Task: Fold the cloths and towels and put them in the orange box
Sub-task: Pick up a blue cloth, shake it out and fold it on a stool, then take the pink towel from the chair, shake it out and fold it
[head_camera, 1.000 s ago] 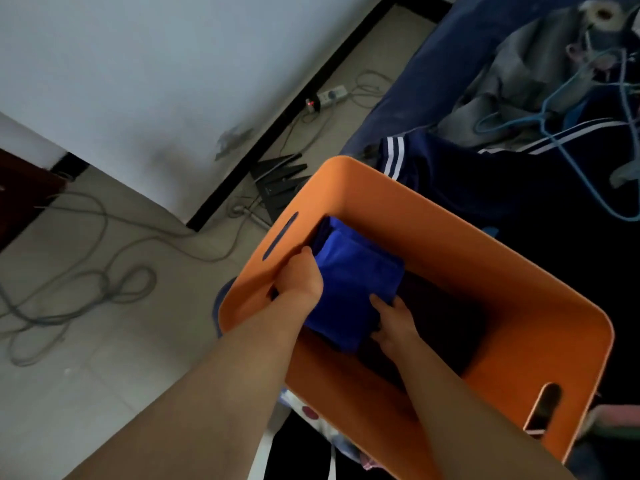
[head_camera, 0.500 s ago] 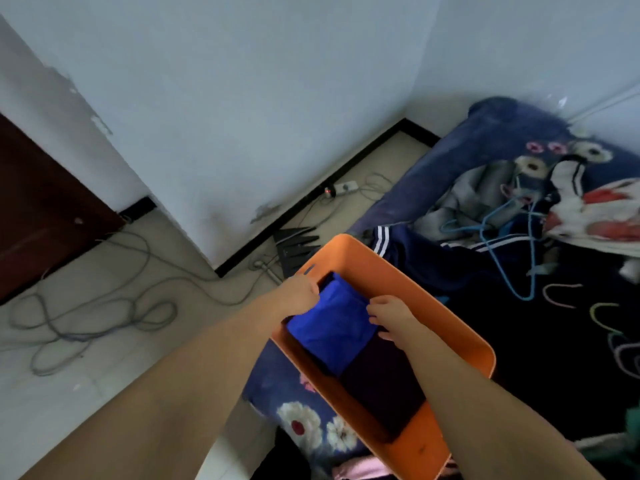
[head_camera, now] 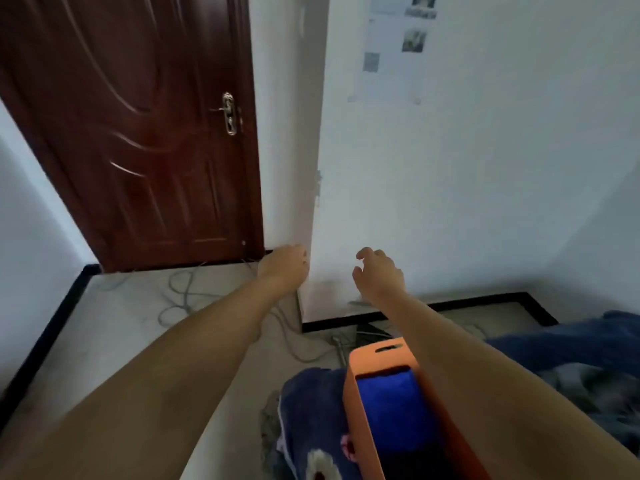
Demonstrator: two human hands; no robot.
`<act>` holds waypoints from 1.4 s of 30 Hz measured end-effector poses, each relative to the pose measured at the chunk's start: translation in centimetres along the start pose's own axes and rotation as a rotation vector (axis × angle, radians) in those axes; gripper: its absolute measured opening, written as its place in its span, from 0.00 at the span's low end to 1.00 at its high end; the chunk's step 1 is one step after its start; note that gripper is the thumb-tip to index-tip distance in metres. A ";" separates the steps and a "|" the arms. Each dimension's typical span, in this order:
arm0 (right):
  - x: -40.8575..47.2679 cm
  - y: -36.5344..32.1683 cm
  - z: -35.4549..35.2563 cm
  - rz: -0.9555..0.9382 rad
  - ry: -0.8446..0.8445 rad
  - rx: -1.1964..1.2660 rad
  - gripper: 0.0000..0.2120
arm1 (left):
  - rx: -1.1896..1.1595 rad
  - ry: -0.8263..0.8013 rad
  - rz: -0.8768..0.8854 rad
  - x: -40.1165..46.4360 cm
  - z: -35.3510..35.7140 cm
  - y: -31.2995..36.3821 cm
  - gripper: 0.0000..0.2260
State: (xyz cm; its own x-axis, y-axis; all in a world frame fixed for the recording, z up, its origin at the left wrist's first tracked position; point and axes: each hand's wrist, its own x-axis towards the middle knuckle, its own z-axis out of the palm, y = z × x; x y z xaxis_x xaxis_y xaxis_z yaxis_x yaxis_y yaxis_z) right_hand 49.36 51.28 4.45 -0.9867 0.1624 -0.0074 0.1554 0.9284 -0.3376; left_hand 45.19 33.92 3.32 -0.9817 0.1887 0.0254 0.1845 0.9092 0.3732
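At the lower middle of the view, the orange plastic box with a slot handle in its near-top wall rests on a dark blue floral-patterned blanket, at the blanket's left edge where it meets the pale tiled floor. Inside the box lies a folded bright blue cloth, set against the handled end wall; the box's right side is hidden behind the right forearm. Further contents below the blue cloth cannot be made out.

Both arms are stretched forward, above and beyond the box, and touch neither it nor the cloth. The left hand is held in the air with its fingers curled loosely inward, grasping nothing. The right hand is likewise empty, with its fingers spread and slightly bent. The two hands are near each other, apart, in front of the white projecting wall corner.

Grey cables lie looped on the floor near the black skirting. A dark reddish-brown panelled wooden door with a metal lever handle stands shut at the upper left. More rumpled blue bedding shows at the right edge; the picture is blurred there.
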 end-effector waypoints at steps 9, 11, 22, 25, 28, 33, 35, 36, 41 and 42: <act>-5.5 -22.0 2.3 -0.546 0.015 -0.124 0.17 | 0.140 0.231 -0.367 -13.2 -11.8 -15.8 0.15; -7.9 -26.2 3.6 -0.634 0.009 -0.127 0.17 | 0.151 0.257 -0.430 -17.4 -13.3 -19.2 0.15; -31.8 -49.6 14.4 -1.192 -0.214 -0.017 0.18 | 0.221 0.346 -1.113 -50.9 -20.7 -36.3 0.15; -38.9 -53.6 15.9 -1.360 -0.296 -0.013 0.18 | 0.219 0.400 -1.288 -59.4 -21.1 -37.2 0.15; -45.3 -56.0 16.9 -1.517 -0.339 -0.005 0.18 | 0.193 0.460 -1.471 -66.6 -21.1 -36.6 0.14; -58.1 -57.3 17.3 -1.878 -0.431 -0.035 0.18 | 0.155 0.611 -1.839 -79.5 -18.1 -31.0 0.14; -62.1 -56.5 17.5 -1.988 -0.480 -0.025 0.18 | 0.133 0.668 -1.962 -83.0 -16.4 -28.3 0.14; -64.3 -55.7 17.6 -2.042 -0.514 -0.029 0.18 | 0.113 0.690 -2.022 -84.5 -15.2 -26.5 0.14; -74.0 -49.6 18.4 -2.281 -0.650 -0.088 0.18 | 0.049 0.744 -2.281 -90.1 -8.6 -17.2 0.13; -76.4 -47.6 18.2 -2.331 -0.684 -0.093 0.18 | 0.042 0.765 -2.333 -91.5 -7.2 -14.7 0.13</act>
State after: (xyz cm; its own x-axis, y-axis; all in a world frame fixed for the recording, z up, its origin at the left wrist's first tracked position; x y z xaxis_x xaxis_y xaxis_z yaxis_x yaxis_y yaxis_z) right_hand 116.51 -11.43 3.90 0.6390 -0.7689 -0.0233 -0.7537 -0.6197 -0.2189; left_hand 132.00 0.63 2.21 0.6393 -0.7683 -0.0305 -0.7353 -0.6225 0.2680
